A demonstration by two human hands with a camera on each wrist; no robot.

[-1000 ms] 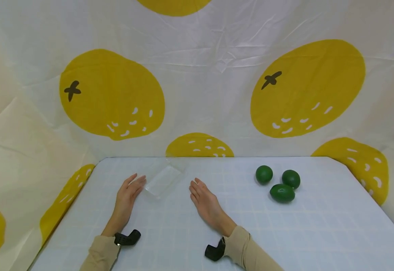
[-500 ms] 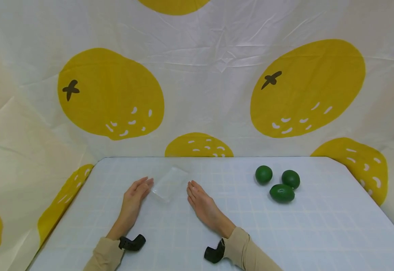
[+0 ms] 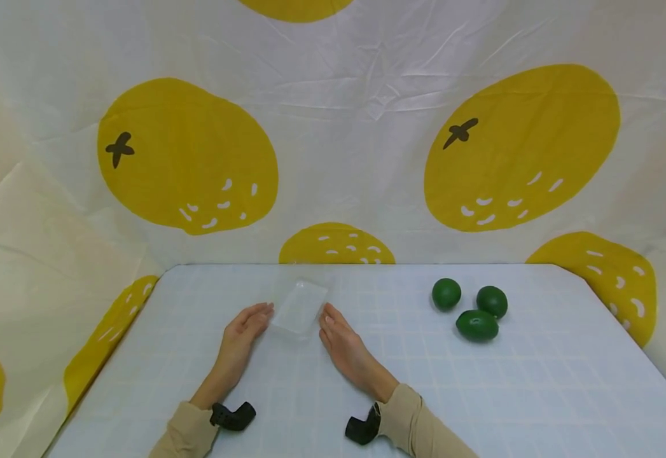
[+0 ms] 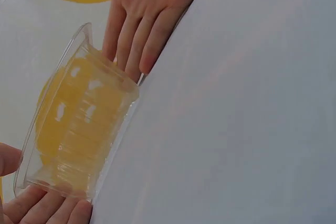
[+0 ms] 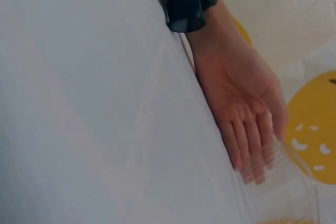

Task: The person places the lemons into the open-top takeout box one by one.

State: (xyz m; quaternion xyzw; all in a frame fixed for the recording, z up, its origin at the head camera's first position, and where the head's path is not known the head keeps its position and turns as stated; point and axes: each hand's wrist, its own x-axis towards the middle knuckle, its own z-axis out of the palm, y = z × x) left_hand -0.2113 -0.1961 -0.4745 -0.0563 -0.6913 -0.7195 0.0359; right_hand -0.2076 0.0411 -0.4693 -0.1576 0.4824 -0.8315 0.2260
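Observation:
A clear plastic container [image 3: 299, 308] with a flanged rim and ribbed walls sits on the table between the two hands. The left hand [image 3: 243, 340] lies at its left end; in the left wrist view the left fingers [image 4: 50, 206] press straight against the end wall, with the thumb by the rim. Opposite, the right hand [image 3: 348, 348] is on edge at the right side, and its extended fingers [image 4: 137, 40] reach the other end wall. Seen from the right wrist, the left palm [image 5: 236, 85] faces the container, its fingertips partly behind the clear plastic.
To the right are three green fruits: a round one [image 3: 446, 294], another round one [image 3: 492, 302] and a longer, lime-like one [image 3: 478, 326]. A pale checked cloth [image 3: 539, 381] covers the table. A white curtain [image 3: 355, 159] with yellow fruit prints hangs behind it.
The left hand has pushed the container to the right across the table, up to the right hand. The right hand has barely moved, and the green fruits are where they were.

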